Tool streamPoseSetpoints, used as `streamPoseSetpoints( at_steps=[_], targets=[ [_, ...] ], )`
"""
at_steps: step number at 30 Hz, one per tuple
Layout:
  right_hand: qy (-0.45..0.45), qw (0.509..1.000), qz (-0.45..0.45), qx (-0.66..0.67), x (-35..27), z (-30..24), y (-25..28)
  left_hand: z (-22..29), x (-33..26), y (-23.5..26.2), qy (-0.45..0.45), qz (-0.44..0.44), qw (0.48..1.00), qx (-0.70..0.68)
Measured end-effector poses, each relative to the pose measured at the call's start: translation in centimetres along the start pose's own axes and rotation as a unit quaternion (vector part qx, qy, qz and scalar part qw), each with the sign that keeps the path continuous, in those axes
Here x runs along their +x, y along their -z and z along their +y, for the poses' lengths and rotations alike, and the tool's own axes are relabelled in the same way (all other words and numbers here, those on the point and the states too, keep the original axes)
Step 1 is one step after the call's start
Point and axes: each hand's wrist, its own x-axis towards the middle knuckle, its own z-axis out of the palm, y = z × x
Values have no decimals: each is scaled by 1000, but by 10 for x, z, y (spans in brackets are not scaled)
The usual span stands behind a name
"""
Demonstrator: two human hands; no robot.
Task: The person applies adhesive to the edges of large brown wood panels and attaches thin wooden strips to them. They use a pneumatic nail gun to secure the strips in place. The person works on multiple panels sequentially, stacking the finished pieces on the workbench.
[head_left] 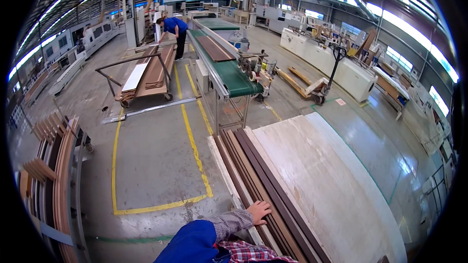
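Observation:
My left hand (259, 212) lies on a bundle of long, narrow boards (263, 180) in brown and dark brown. Its fingers are spread a little and rest on top of the boards, not wrapped round one. The arm comes in from the lower edge in a blue sleeve with a checked grey cuff. My right hand does not show. The boards lie side by side along the left edge of a large pale panel (336, 180). Their near ends run out of sight at the lower edge.
A green conveyor belt (239, 82) carries brown panels (214, 48) ahead. Beyond, a person in blue (174, 27) bends over a cart (168, 96) of boards. Left stands a rack (78, 199) of boards; right, a yellow pallet jack (297, 80). Yellow lines (161, 208) mark the floor.

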Motion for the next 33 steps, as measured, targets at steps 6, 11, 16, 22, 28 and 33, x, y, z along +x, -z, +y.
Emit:
streamPoseSetpoints(
  at_steps=[6,11,16,22,28,33],
  targets=[
    [3,1000,21,9,13,-21,21,-14,19,-3,-94,-9,994,54],
    [-2,999,39,23,12,-26,24,-20,30,-5,-151,-50,987,-1],
    [-15,996,76,53,7,-27,15,-29,32,-20,-205,-63,977,-13],
    [-77,974,175,119,-10,0,-21,-37,52,-21,-207,-116,971,-22],
    [-82,988,77,109,-3,7,6,-24,48,2,-146,-200,967,-56],
    [-99,989,23,106,4,12,10,-22,44,9,-81,-227,964,-108]
  ],
)
